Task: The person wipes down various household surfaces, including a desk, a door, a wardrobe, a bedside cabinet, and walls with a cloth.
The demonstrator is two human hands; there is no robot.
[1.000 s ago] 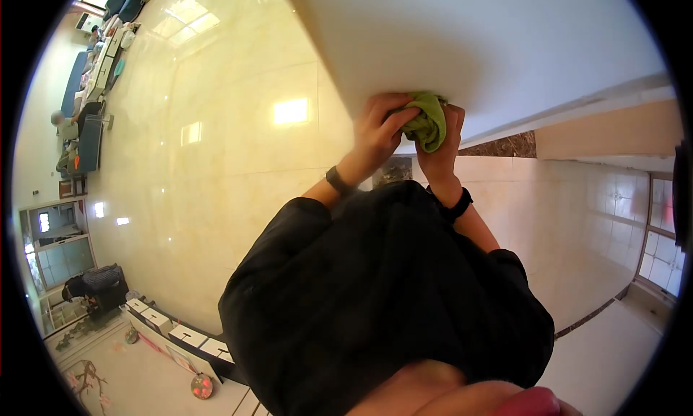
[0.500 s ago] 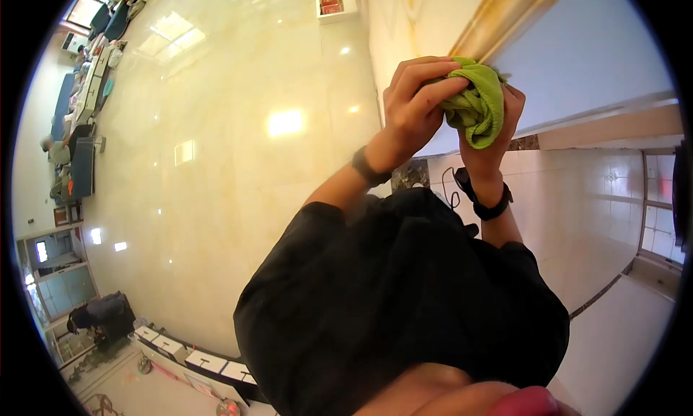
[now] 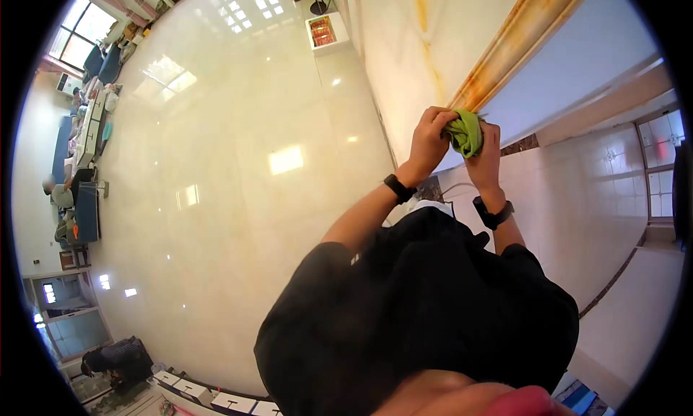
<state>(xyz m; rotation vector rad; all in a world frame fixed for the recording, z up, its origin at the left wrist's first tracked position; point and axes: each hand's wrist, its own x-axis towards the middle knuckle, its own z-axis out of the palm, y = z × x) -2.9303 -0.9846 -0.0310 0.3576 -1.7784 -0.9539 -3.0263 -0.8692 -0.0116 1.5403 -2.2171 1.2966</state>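
A crumpled green cloth (image 3: 466,134) is gripped in both hands, bunched into a folded wad. My left hand (image 3: 430,138) holds its left side, fingers curled over the top. On the right side, my right hand (image 3: 484,160) is closed around the cloth, its fingers partly hidden behind it. The cloth lies by the lower end of an orange-and-cream marbled trim (image 3: 498,51) on the wall edge; whether it touches the trim I cannot tell. Each wrist wears a black band.
Glossy cream floor tiles (image 3: 238,221) stretch to the left. A white box (image 3: 328,44) with red items stands by the wall. People sit near a long drawer table (image 3: 88,127) at far left. Another person (image 3: 119,362) bends over at lower left, near white drawers (image 3: 191,391).
The view has shifted and shows more of the trim and room. Both hands and the cloth now appear lower and farther from the camera, still together.
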